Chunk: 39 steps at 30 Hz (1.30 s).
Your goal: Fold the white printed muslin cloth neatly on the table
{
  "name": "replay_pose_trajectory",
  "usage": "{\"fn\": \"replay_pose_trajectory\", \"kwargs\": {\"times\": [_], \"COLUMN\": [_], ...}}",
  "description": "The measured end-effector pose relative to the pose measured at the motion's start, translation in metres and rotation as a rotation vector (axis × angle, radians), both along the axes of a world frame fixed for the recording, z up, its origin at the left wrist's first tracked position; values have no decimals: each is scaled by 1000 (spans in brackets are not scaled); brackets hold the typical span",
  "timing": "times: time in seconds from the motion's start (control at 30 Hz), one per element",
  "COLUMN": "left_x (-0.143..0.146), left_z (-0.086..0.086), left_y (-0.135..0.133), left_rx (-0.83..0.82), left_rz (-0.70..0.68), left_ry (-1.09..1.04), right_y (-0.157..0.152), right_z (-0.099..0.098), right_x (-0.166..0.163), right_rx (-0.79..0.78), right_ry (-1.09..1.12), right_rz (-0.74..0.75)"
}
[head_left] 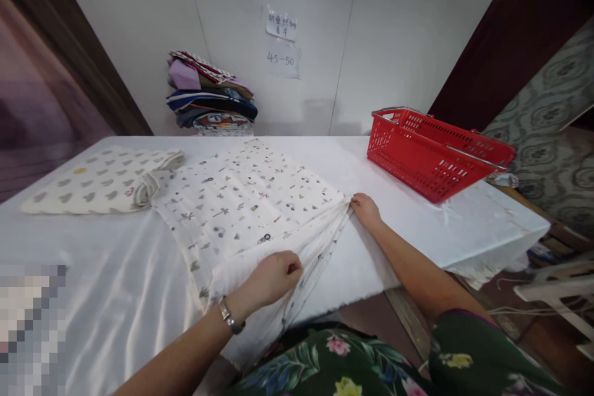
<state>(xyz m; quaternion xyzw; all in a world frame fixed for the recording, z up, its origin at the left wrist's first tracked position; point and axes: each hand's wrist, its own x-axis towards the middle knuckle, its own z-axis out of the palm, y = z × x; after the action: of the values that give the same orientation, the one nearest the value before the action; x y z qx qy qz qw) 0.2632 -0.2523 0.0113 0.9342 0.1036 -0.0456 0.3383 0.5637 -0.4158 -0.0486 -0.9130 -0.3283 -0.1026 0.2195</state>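
A thin white cloth (250, 198) printed with small palm trees and other motifs lies spread on the table. Its near part is turned over, showing a plainer side, and hangs past the front edge. My right hand (366, 210) is closed in a pinch on the cloth's right corner, where creases gather. Over the near folded part is my left hand (275, 275), its fingers curled together. Whether fabric is between those fingertips I cannot tell. A bracelet (229, 315) circles my left wrist.
A folded cream blanket (97, 182) with grey shapes lies at the left. Behind the table stands a stack of folded fabrics (211, 99). A red basket (431, 161) with metal handles sits at the right. Two paper notes (281, 62) hang on the wall.
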Motion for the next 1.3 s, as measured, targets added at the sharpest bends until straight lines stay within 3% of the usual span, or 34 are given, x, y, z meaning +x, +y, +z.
{"fn": "replay_pose_trajectory", "kwargs": {"times": [0.27, 0.57, 0.7, 0.87, 1.03, 1.3], "left_x": [44, 118, 124, 120, 121, 131], "left_z": [7, -13, -29, -41, -44, -37], "left_y": [49, 111, 123, 127, 128, 127], "left_rx": [157, 443, 456, 467, 495, 479], "left_rz": [160, 103, 134, 132, 142, 160], "left_ry": [-219, 20, 19, -32, -40, 11], "right_y": [-22, -35, -50, -68, -73, -65], "right_z": [-4, 2, 5, -7, -17, 1], "right_x": [-2, 3, 8, 17, 25, 10], "right_rx": [151, 150, 98, 126, 145, 238], "right_ry": [-33, -58, -57, -48, -18, 177], "right_rz": [146, 192, 215, 214, 220, 142]}}
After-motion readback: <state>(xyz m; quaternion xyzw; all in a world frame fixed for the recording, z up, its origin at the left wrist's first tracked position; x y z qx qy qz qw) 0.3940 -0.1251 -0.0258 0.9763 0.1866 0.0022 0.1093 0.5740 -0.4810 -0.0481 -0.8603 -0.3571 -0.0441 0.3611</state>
